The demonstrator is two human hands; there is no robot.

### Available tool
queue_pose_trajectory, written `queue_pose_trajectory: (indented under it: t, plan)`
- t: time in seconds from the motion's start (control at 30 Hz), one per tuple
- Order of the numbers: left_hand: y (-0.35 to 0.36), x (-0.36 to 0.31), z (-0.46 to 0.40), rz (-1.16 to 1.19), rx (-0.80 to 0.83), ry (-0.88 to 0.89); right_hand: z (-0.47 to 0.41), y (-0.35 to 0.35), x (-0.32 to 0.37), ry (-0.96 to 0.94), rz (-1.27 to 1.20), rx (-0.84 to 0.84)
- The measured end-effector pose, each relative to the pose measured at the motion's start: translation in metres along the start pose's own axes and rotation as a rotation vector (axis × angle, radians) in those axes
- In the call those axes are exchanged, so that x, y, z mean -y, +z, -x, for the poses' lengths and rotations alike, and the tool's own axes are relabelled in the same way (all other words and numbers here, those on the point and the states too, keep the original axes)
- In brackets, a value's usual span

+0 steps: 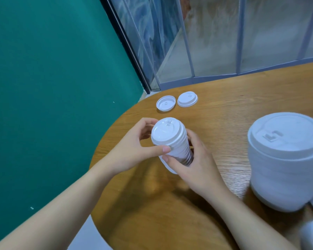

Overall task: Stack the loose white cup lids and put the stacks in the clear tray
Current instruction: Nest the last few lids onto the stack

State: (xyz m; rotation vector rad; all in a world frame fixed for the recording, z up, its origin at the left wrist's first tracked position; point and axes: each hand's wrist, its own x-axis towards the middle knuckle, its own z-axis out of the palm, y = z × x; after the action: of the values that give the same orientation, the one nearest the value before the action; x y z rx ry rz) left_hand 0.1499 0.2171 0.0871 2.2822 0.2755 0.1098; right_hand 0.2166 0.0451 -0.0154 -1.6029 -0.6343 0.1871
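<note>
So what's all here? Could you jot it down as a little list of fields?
held: lid stack, gripped by both hands
left hand: thumb and fingers round the stack's top
right hand: wrapped round its lower part
loose lids: two, one upside down, one right way up, side by side
other stack: standing at right
surface: wooden table
clear tray: not clearly in view

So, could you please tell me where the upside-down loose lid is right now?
In the head view, the upside-down lid lies on the table's far left edge, just left of the other loose lid and beyond the stack held in both hands.
</note>
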Motion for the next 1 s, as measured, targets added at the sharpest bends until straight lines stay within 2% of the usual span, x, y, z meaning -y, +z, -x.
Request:
queue_pose_trajectory:
  t: [0.17, 0.3, 0.43, 0.57, 0.7, 1.0]
  plan:
    - [-0.021, -0.004, -0.012, -0.119, 0.121, -0.015, 0.0, 0.0, 0.0, 0.001, 0.0, -0.002]
    - [-0.039, -0.013, -0.039, -0.156, 0.057, -0.021, 0.0, -0.001, 0.001, -0.007, -0.006, 0.009]
    - [-0.042, 0.001, -0.097, -0.377, -0.016, -0.002, 0.001, -0.001, -0.002, -0.021, -0.003, 0.007]
    - [-0.027, 0.013, -0.159, -0.525, 0.052, 0.032, 0.001, -0.002, -0.002, -0.025, 0.019, 0.001]
    - [-0.001, 0.019, -0.205, -0.538, 0.146, 0.047, 0.001, -0.001, -0.005, -0.025, 0.054, -0.008]
    - [0.036, 0.029, -0.258, -0.652, 0.187, 0.076, 0.001, -0.004, -0.005, -0.108, 0.09, -0.052]
